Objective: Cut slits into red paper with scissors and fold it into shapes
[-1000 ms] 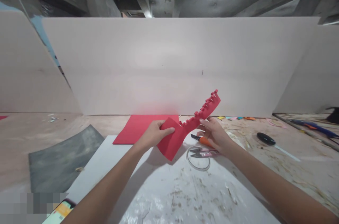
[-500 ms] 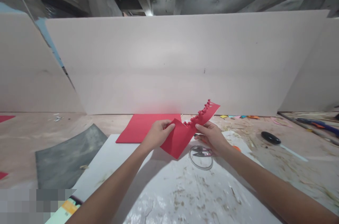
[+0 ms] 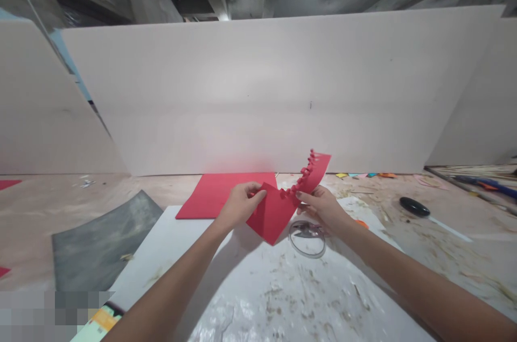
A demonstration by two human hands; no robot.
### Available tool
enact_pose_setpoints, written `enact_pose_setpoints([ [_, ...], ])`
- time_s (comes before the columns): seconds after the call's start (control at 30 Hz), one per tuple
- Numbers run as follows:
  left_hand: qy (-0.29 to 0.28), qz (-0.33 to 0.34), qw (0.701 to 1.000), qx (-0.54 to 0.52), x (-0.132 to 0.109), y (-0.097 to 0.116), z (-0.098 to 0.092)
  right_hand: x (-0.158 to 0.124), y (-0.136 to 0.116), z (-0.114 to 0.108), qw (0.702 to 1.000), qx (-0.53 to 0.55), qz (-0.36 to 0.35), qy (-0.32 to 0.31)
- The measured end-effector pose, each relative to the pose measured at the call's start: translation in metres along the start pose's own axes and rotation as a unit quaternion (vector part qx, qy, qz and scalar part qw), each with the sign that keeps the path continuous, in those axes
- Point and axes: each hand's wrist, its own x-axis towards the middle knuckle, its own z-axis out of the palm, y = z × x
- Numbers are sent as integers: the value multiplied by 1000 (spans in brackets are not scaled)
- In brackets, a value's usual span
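Between my hands is a piece of red paper [image 3: 271,221], lifted over the white work surface [image 3: 258,293]. Its upper edge is cut into a fringe of small curls [image 3: 306,172], and its right end bends upward. My left hand [image 3: 240,204] pinches the left corner between thumb and fingers. Close to the curls, my right hand [image 3: 322,206] grips the lower right edge, with some fingers hidden behind it. A clear ring-shaped item [image 3: 307,255] lies below the right hand, with something dark and metallic inside it. Behind my left hand lies a flat red sheet or stack [image 3: 210,191].
A white panel [image 3: 250,89] stands across the back. To the left is a dark grey sheet [image 3: 105,239]. On the right are a black-handled tool [image 3: 414,207], an orange item [image 3: 362,223] partly behind my wrist, coloured scraps [image 3: 363,175] and several long tools [image 3: 484,188].
The fringed right end of the red paper has bent more upright and shifted slightly left. Both hands keep their grip, and the view has tilted a little.
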Motion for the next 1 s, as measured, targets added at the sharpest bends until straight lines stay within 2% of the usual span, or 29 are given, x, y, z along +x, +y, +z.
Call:
enact_pose_setpoints([
  [0.07, -21, -3, 999, -29, -1, 0, 1, -1, -1, 1, 1000, -6, -3, 1],
  [0.2, -120, -30, 986, -113, -4, -1, 0, -1, -3, 3, 999, -11, -21, 38],
  [0.23, -128, -38, 983, -125, -3, -2, -1, -1, -4, 3, 998, -7, -26, 51],
  [0.3, -90, -63, 983, -148, 0, -6, -3, 0, -5, 2, 997, 5, -35, 74],
  [0.4, 22, -103, 979, -172, 6, -12, -6, 2, -8, -1, 992, 35, -50, 106],
  [0.47, 41, -115, 970, -211, 8, -15, -7, 4, -10, -3, 989, 57, -60, 126],
  [0.6, -62, -150, 916, -367, 4, -14, -5, 7, -13, -6, 978, 100, -84, 162],
  [0.67, -108, -160, 897, -398, 1, -11, -1, 6, -14, -6, 972, 129, -92, 175],
  [0.7, -113, -160, 892, -408, 0, -10, 3, 5, -14, -5, 969, 146, -91, 177],
  [0.77, -77, -150, 880, -444, 1, -8, 9, 3, -14, -3, 968, 174, -76, 167],
  [0.9, 104, -91, 848, -511, 9, -9, 13, 0, -14, -2, 978, 181, -25, 101],
  [1.0, 181, -58, 816, -546, 14, -10, 6, -2, -14, -1, 981, 171, -23, 86],
])
